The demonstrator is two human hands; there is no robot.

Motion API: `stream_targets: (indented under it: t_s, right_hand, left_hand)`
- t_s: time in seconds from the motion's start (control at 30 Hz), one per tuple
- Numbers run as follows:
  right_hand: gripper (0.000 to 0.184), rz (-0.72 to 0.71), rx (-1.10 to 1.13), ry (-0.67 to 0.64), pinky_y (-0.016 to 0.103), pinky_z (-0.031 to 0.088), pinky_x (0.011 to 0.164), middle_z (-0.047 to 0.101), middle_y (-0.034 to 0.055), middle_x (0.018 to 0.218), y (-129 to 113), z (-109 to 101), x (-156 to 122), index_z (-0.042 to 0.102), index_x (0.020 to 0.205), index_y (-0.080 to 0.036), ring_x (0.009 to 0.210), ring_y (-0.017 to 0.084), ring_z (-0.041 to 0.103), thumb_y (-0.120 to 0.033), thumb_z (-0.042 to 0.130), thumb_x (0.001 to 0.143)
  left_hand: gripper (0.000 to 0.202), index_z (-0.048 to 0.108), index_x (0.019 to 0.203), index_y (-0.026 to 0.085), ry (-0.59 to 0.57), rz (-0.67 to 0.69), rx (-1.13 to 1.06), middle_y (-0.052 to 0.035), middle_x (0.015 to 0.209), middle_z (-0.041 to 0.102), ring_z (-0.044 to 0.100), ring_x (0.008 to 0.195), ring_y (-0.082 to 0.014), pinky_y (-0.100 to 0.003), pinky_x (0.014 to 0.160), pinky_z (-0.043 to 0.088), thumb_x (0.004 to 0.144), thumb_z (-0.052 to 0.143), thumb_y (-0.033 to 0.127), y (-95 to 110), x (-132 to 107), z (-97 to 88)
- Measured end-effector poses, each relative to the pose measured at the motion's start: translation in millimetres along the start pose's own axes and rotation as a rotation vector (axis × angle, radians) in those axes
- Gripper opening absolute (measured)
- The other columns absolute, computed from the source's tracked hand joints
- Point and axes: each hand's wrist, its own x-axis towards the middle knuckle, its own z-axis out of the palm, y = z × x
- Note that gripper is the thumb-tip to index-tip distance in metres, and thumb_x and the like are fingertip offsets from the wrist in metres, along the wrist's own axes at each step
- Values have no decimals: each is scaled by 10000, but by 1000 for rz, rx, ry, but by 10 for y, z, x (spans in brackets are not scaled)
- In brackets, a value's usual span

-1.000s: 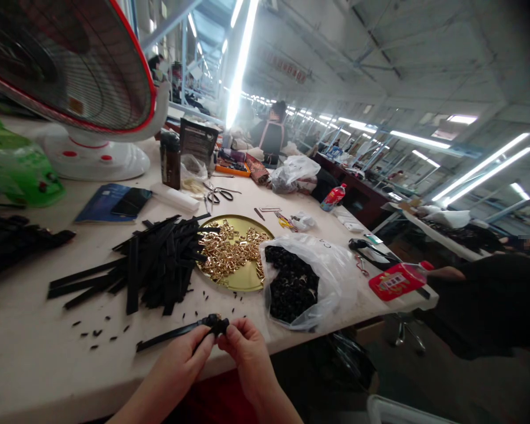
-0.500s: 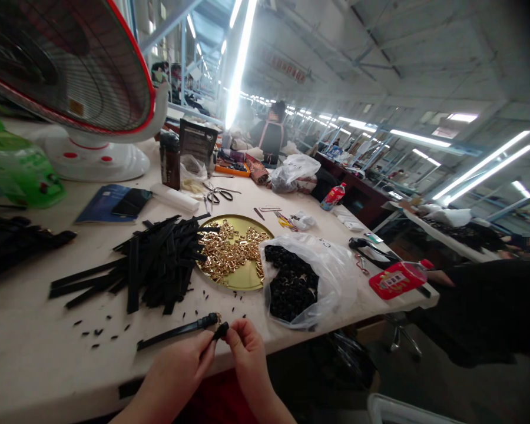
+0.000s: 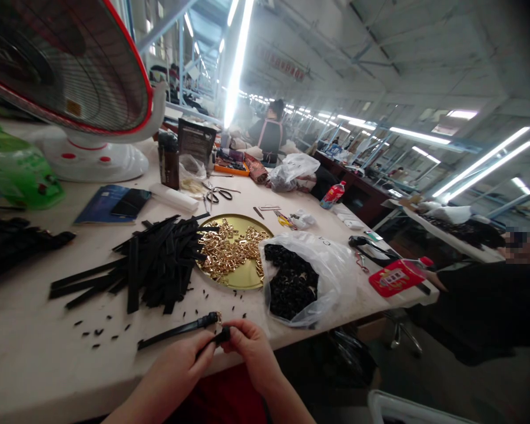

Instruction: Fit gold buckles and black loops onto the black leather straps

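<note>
At the table's front edge, my left hand (image 3: pixel 193 355) and my right hand (image 3: pixel 248 346) meet with fingers pinched on a short black strap (image 3: pixel 222 335). Most of the strap is hidden by the fingers. Just beyond them lies another black strap (image 3: pixel 176 331) with a gold-coloured buckle at its right end. Behind it is a heap of loose black straps (image 3: pixel 156 265). A round gold tray (image 3: pixel 241 282) holds many small gold metal buckles (image 3: pixel 223 250). To its right, a clear plastic bag (image 3: pixel 333 277) lies open, full of small black pieces (image 3: pixel 289 285).
Small black bits (image 3: pixel 98 333) are scattered at left. A fan (image 3: pixel 92 153), green jug (image 3: pixel 22 168), blue booklet (image 3: pixel 95 206) and scissors (image 3: pixel 218 194) stand or lie behind. A red bottle (image 3: pixel 393 278) is by the right edge, beside a dark-clothed person (image 3: pixel 490 306).
My hands have shifted slightly, and the black strap between them now lies lower and more covered by the fingers. The person at right has moved a little left.
</note>
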Motion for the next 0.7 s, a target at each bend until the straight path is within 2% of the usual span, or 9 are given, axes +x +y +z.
stream_targets:
  t_s: [0.1, 0.27, 0.47, 0.63, 0.7]
  right_hand:
    - [292, 49, -1, -33, 258, 424, 613, 643, 27, 670, -34, -43, -12, 670, 847, -133, 562, 107, 546, -365, 685, 670]
    - [151, 60, -30, -82, 216, 388, 566, 602, -15, 570, -61, -90, -22, 649, 721, -141, 520, 86, 511, -271, 691, 656]
    - [79, -15, -166, 10, 203, 355, 514, 560, -40, 503, 8, -53, -15, 618, 641, -149, 493, 87, 468, -209, 667, 627]
    - [169, -23, -172, 23, 240, 393, 557, 593, -16, 529, 28, -24, -81, 654, 722, -144, 513, 112, 508, -308, 632, 689]
    - [163, -56, -211, 35, 255, 408, 597, 629, -1, 598, 48, -5, -115, 671, 758, -155, 571, 131, 538, -295, 641, 682]
  left_hand:
    - [288, 655, 917, 247, 0, -1, -22, -15, 875, 708, 638, 803, -186, -239, 749, 448, 827, 385, 295, 2, 4, 11]
    - [285, 656, 873, 244, -71, 18, -10, -13, 812, 703, 633, 750, -181, -227, 696, 440, 836, 379, 302, 24, -22, 33]
    - [288, 661, 870, 238, -82, -23, 51, -27, 790, 704, 636, 749, -190, -220, 655, 422, 828, 381, 296, -4, -23, 66]
    - [275, 667, 795, 229, -77, -61, 39, -20, 766, 700, 630, 733, -188, -226, 652, 415, 809, 397, 280, -5, 3, 30]
    - [275, 664, 801, 228, -68, -73, 35, -22, 773, 701, 630, 739, -190, -231, 659, 416, 810, 395, 285, -4, 2, 48]
